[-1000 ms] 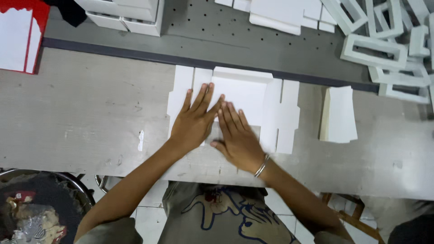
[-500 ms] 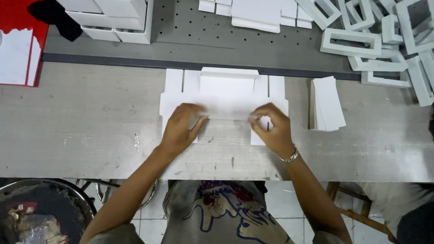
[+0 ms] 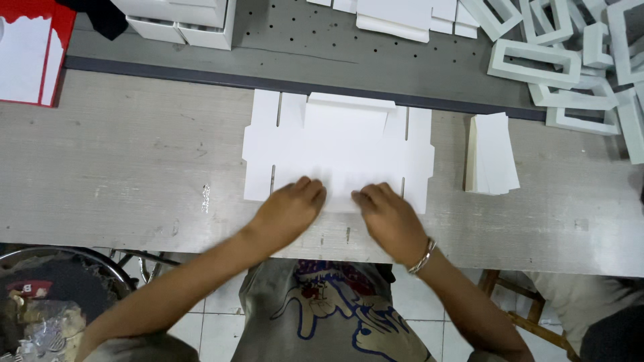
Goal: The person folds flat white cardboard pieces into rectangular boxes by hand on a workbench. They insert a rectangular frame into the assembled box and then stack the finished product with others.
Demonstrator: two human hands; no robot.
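At the centre of the frame a flat die-cut sheet of white card (image 3: pixel 339 151) lay on the pale, grainy wooden bench (image 3: pixel 134 174), its outline stepped with tabs and cut by four short slits, its surface smooth and matt. Both hands pressed on its near edge. The left hand (image 3: pixel 290 208) rested knuckles-up with fingers curled down onto the card, and the right hand (image 3: pixel 388 216) did the same just beside it, a thin metal bangle (image 3: pixel 424 255) on that wrist. Neither grip closed around anything; the fingers were bent and bearing on the sheet, the fingertips of the two hands nearly meeting at the lower middle of the card.

Right of the sheet, apart from it, a small stack of white rectangular cards (image 3: pixel 493 154) sat slightly fanned. Across the upper part of the frame ran a grey perforated metal surface (image 3: pixel 295 40) dotted with small holes. On it, at upper right, lay a heap of white rectangular frames (image 3: pixel 570 60) with open centres; at upper left stood white boxes (image 3: pixel 181 20). A red-and-white flat piece (image 3: pixel 30 57) occupied the far upper left corner.
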